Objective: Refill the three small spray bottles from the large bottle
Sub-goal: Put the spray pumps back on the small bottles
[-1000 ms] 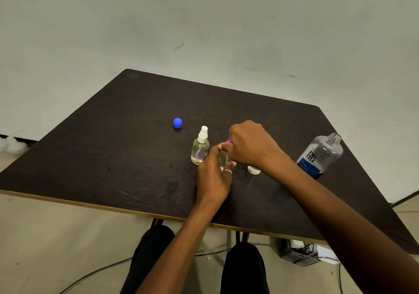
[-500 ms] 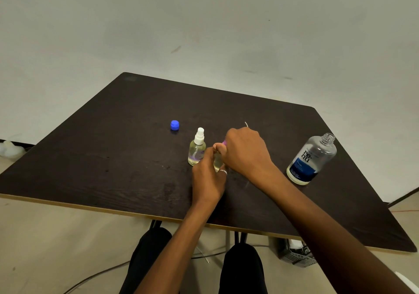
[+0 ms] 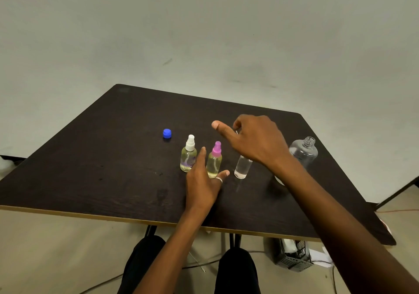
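Three small bottles stand in a row on the dark table (image 3: 95, 157). The white-topped spray bottle (image 3: 188, 155) is on the left and the pink-topped spray bottle (image 3: 215, 160) in the middle. On the right is a clear small bottle (image 3: 243, 168) whose top my hand hides. My left hand (image 3: 201, 181) lies open around the pink-topped one, finger and thumb straight on either side. My right hand (image 3: 254, 141) hovers above the clear bottle, thumb out and fingers curled, with a thin white piece (image 3: 236, 132) at them. The uncapped large bottle (image 3: 304, 152) stands right of my forearm.
A blue cap (image 3: 167, 133) lies on the table behind the white-topped bottle. The table's near edge (image 3: 90, 214) runs in front of my knees. A black basket (image 3: 293, 256) and cables sit on the floor under the table.
Both hands were closed on the pink-topped bottle. Now the left hand has opened beside it, and the right hand has lifted off it and moved to the right.
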A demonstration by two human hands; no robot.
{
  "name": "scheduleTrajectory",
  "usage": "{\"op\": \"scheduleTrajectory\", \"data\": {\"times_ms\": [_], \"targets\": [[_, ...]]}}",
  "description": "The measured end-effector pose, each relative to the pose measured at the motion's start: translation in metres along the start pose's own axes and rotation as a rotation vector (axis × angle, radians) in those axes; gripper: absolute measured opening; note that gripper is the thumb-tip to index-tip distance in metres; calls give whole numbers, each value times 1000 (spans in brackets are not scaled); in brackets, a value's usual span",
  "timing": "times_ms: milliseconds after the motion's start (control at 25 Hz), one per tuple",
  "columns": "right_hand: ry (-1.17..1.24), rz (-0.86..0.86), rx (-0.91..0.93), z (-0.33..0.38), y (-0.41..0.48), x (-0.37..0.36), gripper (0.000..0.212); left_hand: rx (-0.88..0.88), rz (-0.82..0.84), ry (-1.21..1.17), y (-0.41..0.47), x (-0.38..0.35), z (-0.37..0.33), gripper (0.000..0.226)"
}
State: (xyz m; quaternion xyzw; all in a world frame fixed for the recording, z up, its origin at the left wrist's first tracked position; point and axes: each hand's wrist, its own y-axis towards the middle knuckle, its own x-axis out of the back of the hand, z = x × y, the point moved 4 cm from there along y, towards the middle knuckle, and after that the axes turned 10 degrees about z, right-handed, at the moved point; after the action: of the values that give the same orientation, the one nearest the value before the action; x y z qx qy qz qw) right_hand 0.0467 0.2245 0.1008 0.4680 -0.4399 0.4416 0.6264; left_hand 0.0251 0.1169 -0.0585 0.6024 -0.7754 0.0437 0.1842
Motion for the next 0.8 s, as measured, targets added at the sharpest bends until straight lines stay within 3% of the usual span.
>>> {"op": "scheduleTrajectory", "data": {"times_ms": [160,280,400,640,800], "targets": [[-9,-57,7,-17,-3,27,79,37,-38,5,-35,4,-6,90],[8,-82,3,-31,0,32,66,-79,-140,38,-72,2,-18,71],[29,-62,9,-43,5,28,52,-195,-111,44,-77,-11,-36,58],[66,56,22,-68,29,7,26,-225,48,28,-31,-40,-50,65],[119,133,-37,-82,64,-23,27,-108,111,-7,-6,-55,-43,79]]}}
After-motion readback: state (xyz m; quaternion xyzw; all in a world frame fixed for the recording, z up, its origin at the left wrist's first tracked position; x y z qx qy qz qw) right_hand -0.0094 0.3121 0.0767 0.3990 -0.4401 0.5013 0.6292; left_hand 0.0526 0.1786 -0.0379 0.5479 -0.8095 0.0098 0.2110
